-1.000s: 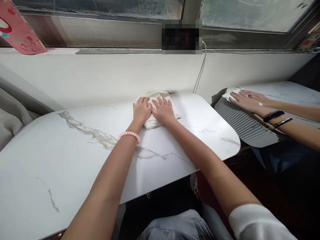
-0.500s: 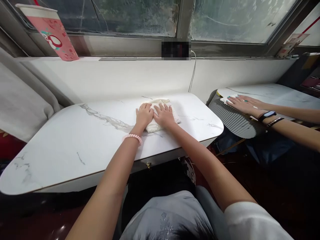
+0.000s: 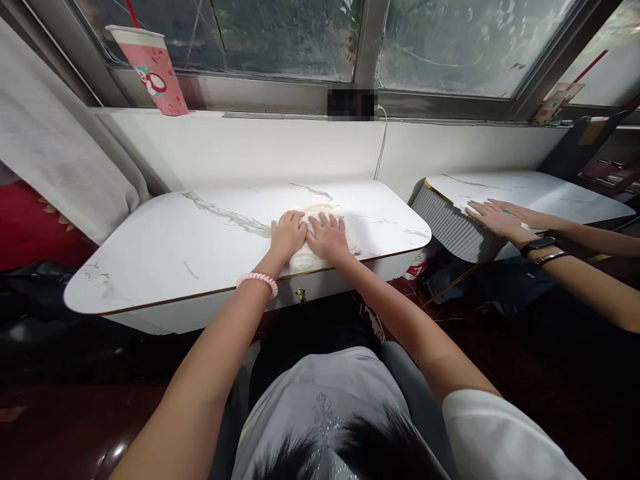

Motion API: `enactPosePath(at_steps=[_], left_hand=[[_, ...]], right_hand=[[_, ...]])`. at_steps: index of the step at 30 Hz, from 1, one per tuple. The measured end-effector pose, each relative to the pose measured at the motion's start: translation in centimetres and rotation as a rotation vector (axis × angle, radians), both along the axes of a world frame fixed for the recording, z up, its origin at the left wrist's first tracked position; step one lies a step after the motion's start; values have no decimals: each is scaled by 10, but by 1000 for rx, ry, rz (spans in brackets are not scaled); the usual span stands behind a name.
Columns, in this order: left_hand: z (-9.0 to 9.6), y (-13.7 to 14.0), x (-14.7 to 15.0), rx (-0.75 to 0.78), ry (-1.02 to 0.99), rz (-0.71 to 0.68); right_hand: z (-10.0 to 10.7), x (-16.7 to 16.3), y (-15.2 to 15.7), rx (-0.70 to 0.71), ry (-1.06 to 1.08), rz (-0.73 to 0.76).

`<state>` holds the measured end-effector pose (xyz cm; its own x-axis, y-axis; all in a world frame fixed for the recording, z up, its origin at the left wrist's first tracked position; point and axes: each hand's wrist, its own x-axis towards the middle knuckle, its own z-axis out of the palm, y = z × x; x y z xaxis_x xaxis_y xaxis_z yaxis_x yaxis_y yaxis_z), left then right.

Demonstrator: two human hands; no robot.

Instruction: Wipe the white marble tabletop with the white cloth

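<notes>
A cream-white cloth [image 3: 306, 259] lies on the marble-patterned tabletop [image 3: 200, 240], close to its front edge. Flat on the cloth's left part rests my left hand [image 3: 289, 233], fingers stretched out, a pink coil band [image 3: 257, 283] round the wrist. My right hand [image 3: 327, 237] presses beside it on the same cloth, fingers spread. The two hands nearly touch at the thumbs. Part of the cloth is hidden beneath the palms.
To the right, another person's hands [image 3: 495, 217] rest on a white cloth on a second table [image 3: 530, 190]. A pink paper cup [image 3: 157, 77] with a red straw stands on the window ledge. A white cable [image 3: 383, 143] hangs behind the table. A grey curtain [image 3: 65, 133] is at left.
The cloth and both hands have slid toward the table's front edge. The camera view has shifted too. Both hands stay flat on the cloth.
</notes>
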<state>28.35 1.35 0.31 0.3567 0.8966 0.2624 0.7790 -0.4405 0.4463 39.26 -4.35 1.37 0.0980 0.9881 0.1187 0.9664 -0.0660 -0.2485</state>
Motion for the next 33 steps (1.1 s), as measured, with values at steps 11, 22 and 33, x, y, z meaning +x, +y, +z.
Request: enactPosePath(at_steps=[11,22,33], left_hand=[[1,5,-10,-31,1,23],[-2,37,-32,42,78,99],[-10,124,-53,48,17,104]], right_hand=[[4,-20,1,-1,-7,-20],[-3,-37,42,100,2,41],[-6,-57,122,114,13,56]])
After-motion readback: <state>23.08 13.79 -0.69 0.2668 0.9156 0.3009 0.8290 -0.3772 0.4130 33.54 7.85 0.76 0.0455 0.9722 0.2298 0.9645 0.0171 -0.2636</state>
